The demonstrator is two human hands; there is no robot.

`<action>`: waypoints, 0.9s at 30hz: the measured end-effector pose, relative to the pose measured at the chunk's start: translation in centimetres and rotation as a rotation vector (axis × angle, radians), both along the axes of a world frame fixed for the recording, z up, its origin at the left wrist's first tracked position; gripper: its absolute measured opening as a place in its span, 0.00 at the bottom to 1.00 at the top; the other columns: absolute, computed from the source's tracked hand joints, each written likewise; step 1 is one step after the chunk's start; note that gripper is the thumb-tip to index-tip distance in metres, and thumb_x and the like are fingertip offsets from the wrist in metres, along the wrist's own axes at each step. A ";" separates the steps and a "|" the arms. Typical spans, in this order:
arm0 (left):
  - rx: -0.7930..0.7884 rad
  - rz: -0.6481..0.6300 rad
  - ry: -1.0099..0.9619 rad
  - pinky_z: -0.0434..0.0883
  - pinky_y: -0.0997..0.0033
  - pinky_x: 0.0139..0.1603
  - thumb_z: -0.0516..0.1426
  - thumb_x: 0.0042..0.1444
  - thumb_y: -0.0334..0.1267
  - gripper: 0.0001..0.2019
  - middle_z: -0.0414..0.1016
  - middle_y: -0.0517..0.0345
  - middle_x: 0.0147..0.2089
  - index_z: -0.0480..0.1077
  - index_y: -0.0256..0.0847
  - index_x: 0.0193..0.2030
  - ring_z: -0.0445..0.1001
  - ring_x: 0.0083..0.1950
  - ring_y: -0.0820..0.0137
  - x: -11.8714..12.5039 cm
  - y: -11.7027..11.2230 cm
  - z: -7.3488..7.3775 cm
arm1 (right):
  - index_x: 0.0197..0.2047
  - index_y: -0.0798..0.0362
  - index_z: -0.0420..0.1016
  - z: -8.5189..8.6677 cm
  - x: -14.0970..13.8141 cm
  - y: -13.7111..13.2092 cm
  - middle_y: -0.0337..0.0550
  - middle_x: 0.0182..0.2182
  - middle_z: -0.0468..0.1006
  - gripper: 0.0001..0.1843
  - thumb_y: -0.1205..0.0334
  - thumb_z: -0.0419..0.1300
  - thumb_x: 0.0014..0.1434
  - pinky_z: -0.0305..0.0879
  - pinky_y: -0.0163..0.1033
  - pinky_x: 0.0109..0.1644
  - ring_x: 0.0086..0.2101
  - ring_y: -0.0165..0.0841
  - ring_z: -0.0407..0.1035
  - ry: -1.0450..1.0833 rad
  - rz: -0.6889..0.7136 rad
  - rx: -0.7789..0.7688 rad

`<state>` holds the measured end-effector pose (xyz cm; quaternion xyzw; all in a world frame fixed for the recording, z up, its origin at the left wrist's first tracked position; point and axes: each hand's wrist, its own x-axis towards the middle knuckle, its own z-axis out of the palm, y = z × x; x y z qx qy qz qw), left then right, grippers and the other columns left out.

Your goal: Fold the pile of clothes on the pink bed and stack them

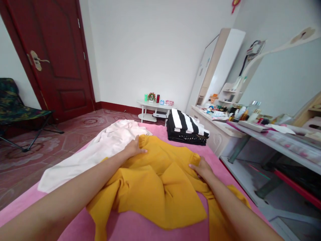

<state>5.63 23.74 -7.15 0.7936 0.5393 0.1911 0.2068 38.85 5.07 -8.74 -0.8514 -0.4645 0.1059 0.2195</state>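
Holding one apparent yellow top [160, 182] are two hands [134, 148] [203, 168].

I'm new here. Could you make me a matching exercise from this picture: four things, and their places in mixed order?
Things:
1. Yellow garment
2. Striped garment
3. Pale cloth
4. Camouflage chair

Places:
A. Loosely spread on the left of the pink cover
B. On the tiled floor
C. Held by the left hand and right hand
D. Atop the dark folded clothes

Pairs: 1-C, 2-D, 3-A, 4-B
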 end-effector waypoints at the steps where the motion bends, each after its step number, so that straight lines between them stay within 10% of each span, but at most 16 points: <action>1: 0.010 0.013 0.042 0.67 0.61 0.47 0.65 0.35 0.54 0.47 0.71 0.38 0.52 0.55 0.35 0.60 0.71 0.52 0.50 0.5 0.0 -0.2 | 0.46 0.56 0.65 0.0 0.3 0.5 0.45 0.25 0.77 0.22 0.53 0.61 0.51 0.62 0.36 0.23 0.20 0.34 0.70 -0.032 0.007 -0.050; 9: 0.019 -0.002 0.109 0.68 0.67 0.43 0.60 0.45 0.39 0.10 0.77 0.48 0.40 0.71 0.38 0.35 0.75 0.44 0.57 3.2 1.4 -0.2 | 0.37 0.53 0.72 5.9 1.8 6.2 0.45 0.28 0.77 0.09 0.65 0.57 0.50 0.64 0.37 0.35 0.33 0.39 0.73 -0.208 0.127 -0.029; 12: 0.109 0.059 0.038 0.66 0.65 0.49 0.53 0.55 0.38 0.15 0.74 0.44 0.46 0.67 0.35 0.47 0.72 0.50 0.58 3.5 3.1 1.1 | 0.46 0.55 0.70 7.9 2.5 8.7 0.52 0.42 0.75 0.17 0.68 0.54 0.52 0.63 0.42 0.47 0.45 0.44 0.69 -0.428 0.127 0.241; 16: 0.205 0.029 -0.191 0.61 0.62 0.59 0.53 0.56 0.36 0.31 0.64 0.40 0.60 0.48 0.33 0.65 0.64 0.61 0.61 3.1 4.6 1.2 | 0.61 0.60 0.56 6.1 2.5 9.5 0.58 0.57 0.62 0.35 0.70 0.56 0.49 0.59 0.45 0.57 0.56 0.46 0.60 -0.389 0.183 0.488; 21: 0.223 -0.223 -0.196 0.51 0.59 0.67 0.57 0.51 0.40 0.36 0.53 0.43 0.67 0.50 0.36 0.66 0.53 0.68 0.58 -0.3 1.0 -0.3 | 0.56 0.57 0.64 2.6 0.8 3.2 0.55 0.59 0.60 0.25 0.62 0.55 0.54 0.60 0.48 0.58 0.57 0.45 0.59 -0.379 0.352 0.355; 27: 0.150 -0.461 0.067 0.56 0.57 0.65 0.53 0.58 0.51 0.23 0.52 0.56 0.69 0.65 0.50 0.59 0.57 0.66 0.57 -8.2 -9.1 1.3 | 0.59 0.53 0.65 3.4 -0.7 -10.1 0.57 0.55 0.68 0.35 0.43 0.57 0.51 0.67 0.53 0.47 0.47 0.52 0.70 -0.412 0.283 -0.092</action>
